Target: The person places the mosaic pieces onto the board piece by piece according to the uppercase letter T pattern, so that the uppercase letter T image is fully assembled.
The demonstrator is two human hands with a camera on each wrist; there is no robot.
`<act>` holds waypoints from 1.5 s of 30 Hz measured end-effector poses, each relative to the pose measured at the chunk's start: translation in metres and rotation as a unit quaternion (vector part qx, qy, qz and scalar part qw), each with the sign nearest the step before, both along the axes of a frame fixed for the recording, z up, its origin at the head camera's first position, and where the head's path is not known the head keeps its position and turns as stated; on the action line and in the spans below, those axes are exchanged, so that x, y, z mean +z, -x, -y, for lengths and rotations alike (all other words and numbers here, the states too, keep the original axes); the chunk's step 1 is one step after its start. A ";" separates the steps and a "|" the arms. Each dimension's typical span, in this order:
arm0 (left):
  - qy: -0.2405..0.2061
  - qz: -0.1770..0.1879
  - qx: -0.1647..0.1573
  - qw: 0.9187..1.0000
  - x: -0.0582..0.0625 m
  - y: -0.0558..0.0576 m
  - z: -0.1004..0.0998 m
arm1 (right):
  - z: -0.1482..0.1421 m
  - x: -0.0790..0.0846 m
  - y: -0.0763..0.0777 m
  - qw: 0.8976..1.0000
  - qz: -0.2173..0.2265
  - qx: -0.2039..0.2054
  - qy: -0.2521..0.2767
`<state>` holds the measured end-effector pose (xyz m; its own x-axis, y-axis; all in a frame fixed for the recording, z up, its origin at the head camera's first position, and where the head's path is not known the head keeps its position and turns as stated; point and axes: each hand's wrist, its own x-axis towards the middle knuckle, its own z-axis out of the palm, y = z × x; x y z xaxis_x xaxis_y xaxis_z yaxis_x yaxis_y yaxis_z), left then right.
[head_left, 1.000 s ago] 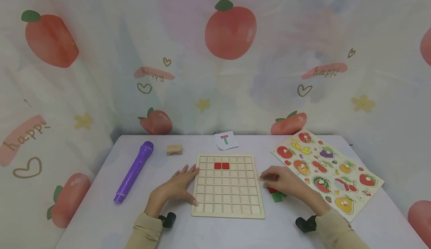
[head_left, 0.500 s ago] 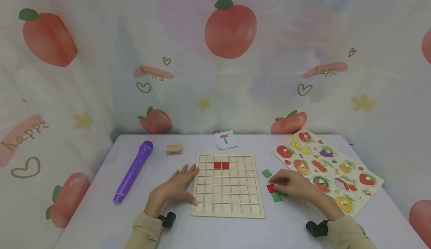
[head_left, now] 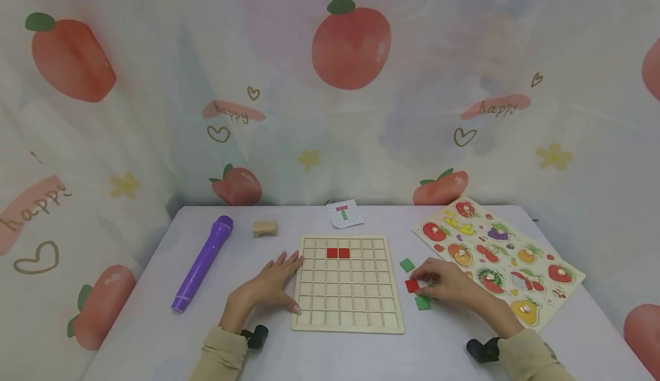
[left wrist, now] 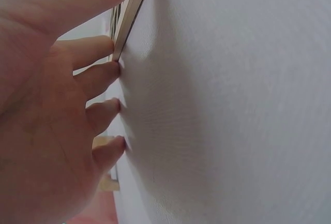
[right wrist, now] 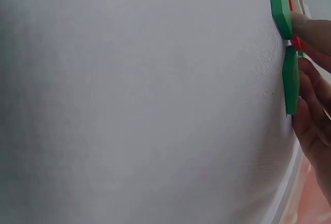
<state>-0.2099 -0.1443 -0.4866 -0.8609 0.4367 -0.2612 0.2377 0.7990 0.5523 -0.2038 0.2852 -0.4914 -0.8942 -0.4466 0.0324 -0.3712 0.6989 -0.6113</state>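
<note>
A square wooden grid board (head_left: 348, 301) lies mid-table, with two red tiles (head_left: 338, 253) side by side in its second row. Spread along the board's left edge, my left hand (head_left: 265, 287) touches it with thumb and fingertips; the left wrist view shows the fingers (left wrist: 103, 76) straight, against table and board. To the board's right, my right hand (head_left: 447, 281) pinches a loose red tile (head_left: 412, 286) at its fingertips. One green tile (head_left: 407, 264) lies just beyond it, another green tile (head_left: 423, 303) just nearer. In the right wrist view, green tiles (right wrist: 291, 79) partly hide the red one.
A card (head_left: 345, 215) with a red and green T pattern lies behind the board. The fruit peg puzzle (head_left: 507, 263) lies right, partly behind my right hand. Left are a purple toy microphone (head_left: 203, 263) and a small arched wooden block (head_left: 265, 228). A printed curtain hangs behind.
My right hand has drawn back from the board's right edge to the loose tiles, uncovering a green one, and now has the red tile at its fingertips. My left hand stays put.
</note>
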 end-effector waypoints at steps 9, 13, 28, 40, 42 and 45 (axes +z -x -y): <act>0.000 0.003 0.006 1.000 0.000 -0.001 0.001 | 0.011 -0.001 0.000 0.998 -0.044 -0.022 -0.033; 0.000 0.002 0.008 1.000 0.000 -0.001 0.002 | 0.016 0.001 0.001 0.998 -0.042 -0.025 -0.041; -0.012 0.006 0.017 1.000 0.003 -0.003 0.003 | 0.044 0.006 0.018 0.999 -0.036 -0.027 -0.018; -0.011 0.009 0.012 1.000 -0.003 0.000 0.003 | 0.069 0.005 0.039 0.999 -0.041 -0.001 0.008; -0.014 0.012 0.014 1.000 -0.002 0.000 0.002 | 0.074 0.005 0.043 0.999 -0.038 -0.001 0.007; -0.019 0.011 0.014 1.000 -0.002 0.000 0.002 | 0.079 0.007 0.048 0.999 -0.036 0.003 0.009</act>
<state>-0.2103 -0.1464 -0.4890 -0.8672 0.4224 -0.2635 0.2030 0.7833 0.5875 -0.2515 0.2058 -0.4847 -0.8863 -0.4514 0.1036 -0.4188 0.6858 -0.5952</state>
